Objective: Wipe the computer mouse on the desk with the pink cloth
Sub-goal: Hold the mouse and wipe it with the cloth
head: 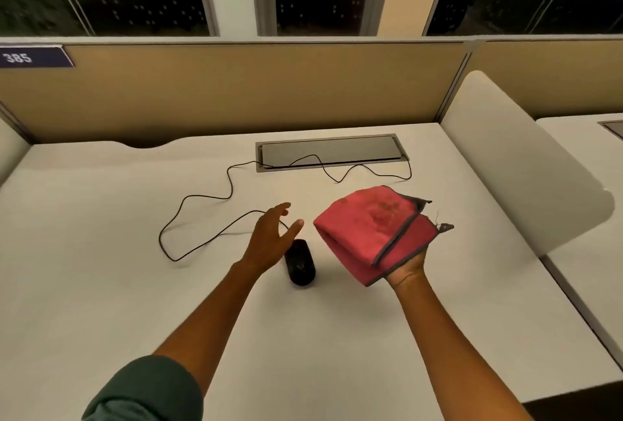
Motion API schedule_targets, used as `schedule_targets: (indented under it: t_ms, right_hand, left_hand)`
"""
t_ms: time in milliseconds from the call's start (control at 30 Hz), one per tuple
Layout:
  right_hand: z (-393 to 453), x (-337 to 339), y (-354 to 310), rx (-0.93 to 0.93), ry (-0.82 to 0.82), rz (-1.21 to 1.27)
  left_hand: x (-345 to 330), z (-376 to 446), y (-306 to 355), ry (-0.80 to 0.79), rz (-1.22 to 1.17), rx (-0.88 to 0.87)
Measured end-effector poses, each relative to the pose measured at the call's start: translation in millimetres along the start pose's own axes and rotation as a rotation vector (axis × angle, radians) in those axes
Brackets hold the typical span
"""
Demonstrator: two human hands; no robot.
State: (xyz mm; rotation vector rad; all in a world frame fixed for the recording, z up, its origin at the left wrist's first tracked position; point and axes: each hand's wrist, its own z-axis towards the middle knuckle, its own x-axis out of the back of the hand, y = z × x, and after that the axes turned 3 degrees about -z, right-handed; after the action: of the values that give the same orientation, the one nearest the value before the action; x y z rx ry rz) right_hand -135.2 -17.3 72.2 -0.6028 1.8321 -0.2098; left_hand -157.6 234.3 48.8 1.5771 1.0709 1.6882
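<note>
A black computer mouse point(300, 263) lies on the white desk point(101, 252), its black cable point(202, 198) looping off to the left and back. My left hand point(269, 238) hovers just above and left of the mouse, fingers apart, holding nothing, and covers part of the mouse's front. My right hand point(406, 269) is raised to the right of the mouse, palm up, with the folded pink cloth point(374, 228) lying over it. The cloth has a grey edge and hides most of the fingers.
A grey cable hatch point(330, 150) is set into the desk at the back, with the cable running into it. A tan partition point(236, 90) closes the far side. A white divider panel point(519, 164) stands on the right. Dark windows lie beyond.
</note>
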Motion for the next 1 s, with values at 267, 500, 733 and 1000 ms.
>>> schedule_targets:
  t_ms: [267, 500, 733, 1000]
  right_hand:
    - [19.3, 18.2, -9.7, -0.010, 0.068, -0.114]
    - [36.3, 36.4, -14.4, -0.045, 0.104, -0.150]
    - [42.3, 46.5, -15.4, -0.053, 0.137, -0.176]
    - [43.7, 33.9, -8.5, -0.034, 0.112, -0.248]
  left_hand:
    - [-26.9, -50.8, -73.5, -0.096, 0.248, -0.010]
    - [-34.6, -37.3, -91.5, -0.155, 0.436, -0.065]
    - [-29.1, -22.9, -91.8, -0.166, 0.300, -0.113]
    - [-35.0, -23.0, -100.6, -0.180, 0.377, -0.137]
